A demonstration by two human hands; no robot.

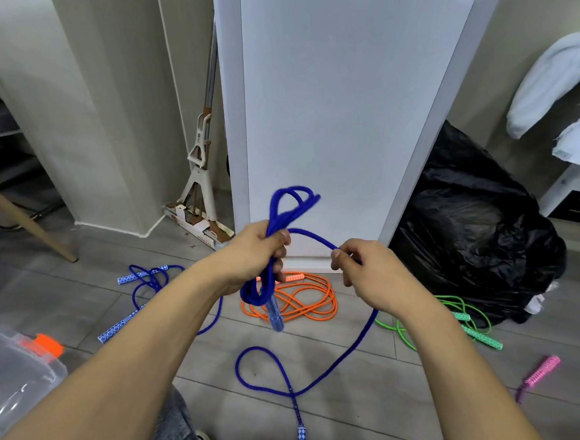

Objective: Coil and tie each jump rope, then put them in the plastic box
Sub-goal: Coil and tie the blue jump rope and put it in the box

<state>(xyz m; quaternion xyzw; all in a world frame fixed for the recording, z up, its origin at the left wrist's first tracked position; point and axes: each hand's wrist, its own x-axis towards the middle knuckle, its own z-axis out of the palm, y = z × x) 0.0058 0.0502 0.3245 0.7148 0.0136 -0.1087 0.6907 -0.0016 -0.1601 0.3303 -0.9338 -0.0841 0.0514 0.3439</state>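
A tall white panel (343, 113) leans against the wall, with a black rubbish bag (472, 241) slumped beside it. The clear plastic box (15, 380) with its orange latch sits on the floor at the far left, well apart from the ropes. An orange rope (308, 301), a green rope (460, 314) and a second blue rope (148, 281) lie loose on the boards. The blue jump rope (283, 217) is up in the air. The left hand (256, 253) is wrapped tight round its gathered coils, one handle (275, 317) dangling below. The right hand (371, 272) pinches the free strand, which trails down to a floor loop. A pink handle (543, 370) lies far right.
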